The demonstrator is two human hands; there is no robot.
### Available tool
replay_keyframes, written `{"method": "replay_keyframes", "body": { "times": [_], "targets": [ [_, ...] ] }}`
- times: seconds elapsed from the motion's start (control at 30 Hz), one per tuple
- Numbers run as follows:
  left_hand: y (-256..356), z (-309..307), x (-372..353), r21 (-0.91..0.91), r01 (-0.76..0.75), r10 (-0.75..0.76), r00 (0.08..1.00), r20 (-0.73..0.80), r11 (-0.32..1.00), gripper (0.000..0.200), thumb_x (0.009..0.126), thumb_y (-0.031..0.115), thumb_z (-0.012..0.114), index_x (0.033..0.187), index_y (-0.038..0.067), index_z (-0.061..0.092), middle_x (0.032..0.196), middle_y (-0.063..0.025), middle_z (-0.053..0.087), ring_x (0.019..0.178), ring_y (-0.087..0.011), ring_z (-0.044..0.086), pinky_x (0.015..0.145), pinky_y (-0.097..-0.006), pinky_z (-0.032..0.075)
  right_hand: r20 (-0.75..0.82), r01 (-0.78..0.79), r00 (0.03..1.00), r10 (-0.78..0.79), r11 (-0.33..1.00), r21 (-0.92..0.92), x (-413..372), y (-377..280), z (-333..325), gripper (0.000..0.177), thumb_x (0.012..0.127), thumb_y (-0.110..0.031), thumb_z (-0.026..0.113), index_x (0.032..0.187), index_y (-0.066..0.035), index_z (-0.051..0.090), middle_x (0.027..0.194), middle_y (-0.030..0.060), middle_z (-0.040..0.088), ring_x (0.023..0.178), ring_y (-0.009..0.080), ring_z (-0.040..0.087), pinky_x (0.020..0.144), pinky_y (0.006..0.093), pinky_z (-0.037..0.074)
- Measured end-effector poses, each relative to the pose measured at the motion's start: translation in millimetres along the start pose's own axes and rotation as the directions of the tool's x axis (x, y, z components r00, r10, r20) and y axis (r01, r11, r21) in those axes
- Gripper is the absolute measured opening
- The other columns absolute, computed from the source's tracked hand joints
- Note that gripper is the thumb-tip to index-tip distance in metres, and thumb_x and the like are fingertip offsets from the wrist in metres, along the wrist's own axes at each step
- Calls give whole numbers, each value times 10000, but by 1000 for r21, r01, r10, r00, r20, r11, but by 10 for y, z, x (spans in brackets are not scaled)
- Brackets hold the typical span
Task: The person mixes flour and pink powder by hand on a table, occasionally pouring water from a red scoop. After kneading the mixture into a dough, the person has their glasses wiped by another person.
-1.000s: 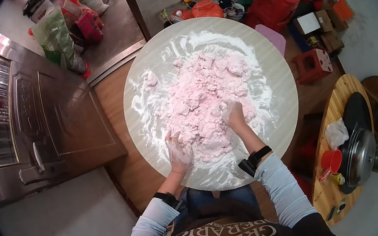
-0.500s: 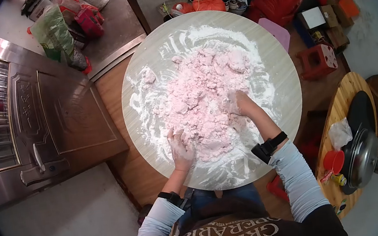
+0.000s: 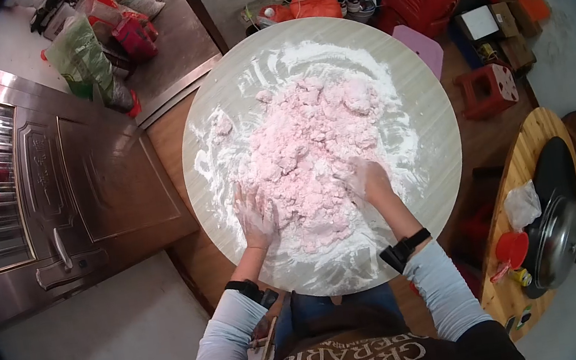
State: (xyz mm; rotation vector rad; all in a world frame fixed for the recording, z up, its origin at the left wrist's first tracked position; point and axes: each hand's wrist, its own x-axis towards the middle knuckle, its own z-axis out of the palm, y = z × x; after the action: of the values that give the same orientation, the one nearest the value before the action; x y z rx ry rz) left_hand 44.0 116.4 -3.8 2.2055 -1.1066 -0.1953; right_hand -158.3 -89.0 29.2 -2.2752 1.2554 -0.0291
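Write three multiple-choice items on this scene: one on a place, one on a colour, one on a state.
1. Where does the dough heap lie?
A. In a metal pot
B. On the round table
C. On the floor

2. What colour is the dough heap?
A. Green
B. Brown
C. Pink

3. How are the left hand and the right hand placed?
A. Both pressed open on the dough heap
B. Both lifted clear of it
C. One holding a spoon

Answers:
1 B, the heap spreads over the floured tabletop.
2 C, the crumbly mass is pale pink amid white flour.
3 A, both floured hands rest on its near edge, fingers spread.
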Motion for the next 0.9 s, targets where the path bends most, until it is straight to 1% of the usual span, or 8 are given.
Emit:
{"method": "replay_keyframes", "body": {
  "times": [0.03,0.13,0.17,0.3,0.43,0.73,0.8,0.9],
  "targets": [
    [-42,82,145,-353,144,-133,989,57,925,515,881,292,571,1263,-48,507,1347,-258,437,1271,-415,379,1065,-441,315,-173,-81,981,87,996,39,-78,232,88,300,838,-303,635,934,-19,627,885,214,636,843,394,607,732,449,485],
    [-321,325,646,-67,-50,55,996,70,997,519,900,327,571,1291,-5,492,1299,-258,484,1236,-416,423,1029,-423,368,-390,-197,872,294,942,271,-294,929,506,268,859,-251,638,988,-17,615,935,212,613,908,396,581,783,441,472],
    [-340,425,747,-293,227,-182,968,174,929,492,903,349,569,1289,48,519,1259,-263,512,1181,-419,472,997,-429,402,-413,-223,809,417,869,441,-330,1037,626,253,866,-220,637,1010,-14,608,960,215,598,941,397,565,811,437,464],
    [-416,692,867,-84,252,-236,957,166,964,482,889,379,586,1254,65,572,1219,-260,545,1128,-408,518,951,-451,426,-626,-189,709,324,943,274,-166,919,948,301,826,-140,644,1099,-24,592,1045,200,608,967,392,549,870,457,436],
    [-309,765,876,-158,298,-279,951,133,941,460,875,387,600,1201,62,615,1133,-256,604,1069,-396,570,921,-441,450,-583,36,782,220,918,395,60,861,957,252,857,-139,633,1067,0,625,1024,174,639,930,331,605,852,380,473],
    [-175,683,932,-166,532,-405,780,476,830,622,828,521,596,1172,3,621,1053,-254,652,1035,-381,614,903,-414,471,-276,62,957,88,868,492,569,-16,1068,244,804,-195,679,905,24,643,918,185,636,870,338,606,782,397,484],
    [-6,582,813,-74,322,-269,878,396,944,614,823,495,601,1198,9,607,1139,-257,623,1082,-379,592,917,-401,463,-241,30,970,25,975,222,278,-244,870,332,794,-221,676,1023,15,628,1074,213,592,1004,399,549,848,443,457],
    [273,530,485,-29,163,-145,935,325,986,499,832,444,585,1145,60,645,1217,-235,577,1125,-400,536,964,-470,394,-227,23,973,38,965,263,-88,-612,785,469,823,-259,591,1223,-13,592,1261,243,532,1198,426,445,1042,492,332]
  ]
}}
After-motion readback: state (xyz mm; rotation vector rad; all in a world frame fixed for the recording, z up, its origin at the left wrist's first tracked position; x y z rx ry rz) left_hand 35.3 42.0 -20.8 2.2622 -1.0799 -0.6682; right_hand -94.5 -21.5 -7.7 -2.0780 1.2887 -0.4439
